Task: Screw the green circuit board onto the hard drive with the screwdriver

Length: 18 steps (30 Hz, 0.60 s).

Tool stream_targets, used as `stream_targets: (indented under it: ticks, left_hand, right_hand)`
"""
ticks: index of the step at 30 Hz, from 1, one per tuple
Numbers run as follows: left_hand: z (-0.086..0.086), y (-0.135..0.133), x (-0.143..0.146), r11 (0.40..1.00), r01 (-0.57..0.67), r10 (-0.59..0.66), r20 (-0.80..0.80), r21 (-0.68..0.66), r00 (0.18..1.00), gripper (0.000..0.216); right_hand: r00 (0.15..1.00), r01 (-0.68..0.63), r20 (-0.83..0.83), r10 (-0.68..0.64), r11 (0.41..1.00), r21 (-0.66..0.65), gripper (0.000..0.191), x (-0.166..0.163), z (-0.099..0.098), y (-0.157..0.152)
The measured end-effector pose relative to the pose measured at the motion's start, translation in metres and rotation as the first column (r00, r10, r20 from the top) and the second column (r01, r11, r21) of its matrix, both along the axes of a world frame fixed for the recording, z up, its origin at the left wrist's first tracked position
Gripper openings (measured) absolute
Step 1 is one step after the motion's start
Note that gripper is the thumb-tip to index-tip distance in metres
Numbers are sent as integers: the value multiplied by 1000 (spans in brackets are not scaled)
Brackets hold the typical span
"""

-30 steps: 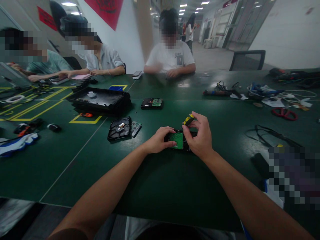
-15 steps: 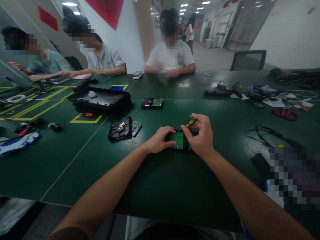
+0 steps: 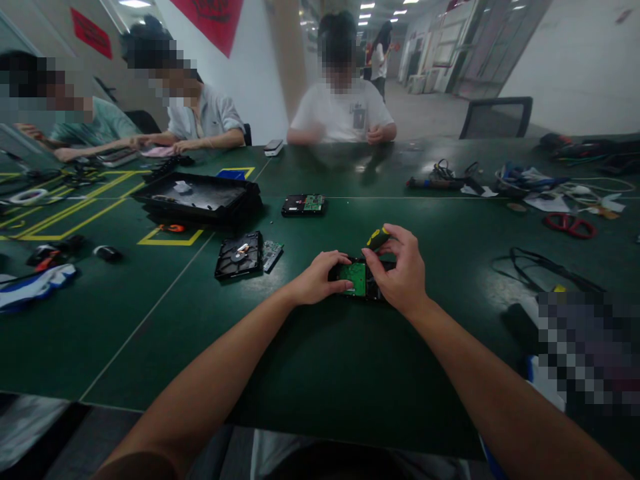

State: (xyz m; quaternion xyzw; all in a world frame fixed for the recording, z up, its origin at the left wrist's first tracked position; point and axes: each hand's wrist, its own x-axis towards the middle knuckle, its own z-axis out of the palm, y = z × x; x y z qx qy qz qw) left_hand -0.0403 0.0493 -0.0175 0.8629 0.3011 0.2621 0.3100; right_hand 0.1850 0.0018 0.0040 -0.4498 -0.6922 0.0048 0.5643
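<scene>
A hard drive [image 3: 373, 285] lies on the green table with its green circuit board [image 3: 356, 275] facing up. My left hand [image 3: 323, 279] grips the drive's left end, thumb on the near side of the board and fingers at the far edge. In my right hand [image 3: 401, 270], thumb and fingers close round a screwdriver with a short yellow-and-black handle [image 3: 379, 236]. The handle leans over the drive; its tip is hidden behind my fingers. Left of my hands rest a black drive casing [image 3: 240, 256] and a loose circuit board [image 3: 272, 256].
Beyond sits another hard drive [image 3: 303, 205]. At the left are a black tray [image 3: 200, 200] and a white-and-blue glove [image 3: 40, 287]. Cables [image 3: 530, 267] and red-handled scissors [image 3: 570, 225] lie to the right. Several people sit across the table, one in a white T-shirt [image 3: 345, 113].
The screwdriver handle has turned and tilted in my right hand's fingers. My left hand stays on the drive. Across the table, the white-shirted person's hand has lifted.
</scene>
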Motion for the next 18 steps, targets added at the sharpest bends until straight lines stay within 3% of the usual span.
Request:
stream_targets:
  ticks: [6, 12, 18]
  left_hand:
    - [1, -1, 0, 1000, -5, 5, 2, -13, 1000, 48]
    - [1, -1, -1, 1000, -2, 2, -6, -9, 1000, 49]
    - [0, -1, -1, 1000, -7, 7, -3, -17, 1000, 49]
  right_hand:
    - [994, -109, 2, 109, 994, -15, 65, -2, 1, -2]
    - [1000, -12, 20, 12, 1000, -2, 67, 0, -2, 1]
    - [996, -85, -14, 84, 995, -44, 67, -2, -2, 1]
